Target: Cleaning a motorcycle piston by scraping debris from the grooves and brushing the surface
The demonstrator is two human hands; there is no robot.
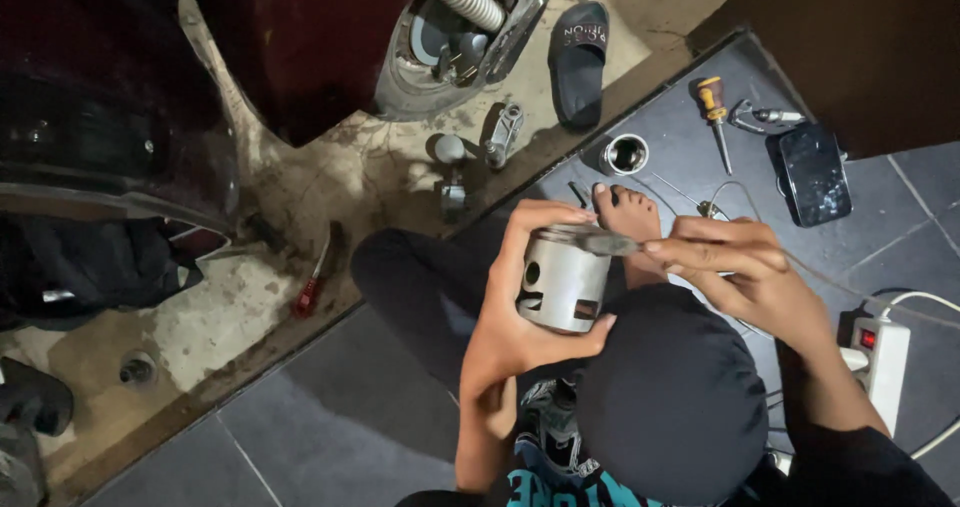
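Note:
My left hand grips a grey metal piston, with fingers wrapped over its top and thumb under its lower edge. A round hole shows in the piston's side wall. My right hand pinches a thin dark tool whose tip lies across the piston's upper rim. Both hands hover above my bent knees and a bare foot, just over the dark tile floor.
A scooter's dark red body and rear wheel stand on dirty concrete at the top left. A small metal cup, an orange-handled screwdriver, a phone, a black sandal, a red screwdriver and a white power strip lie around.

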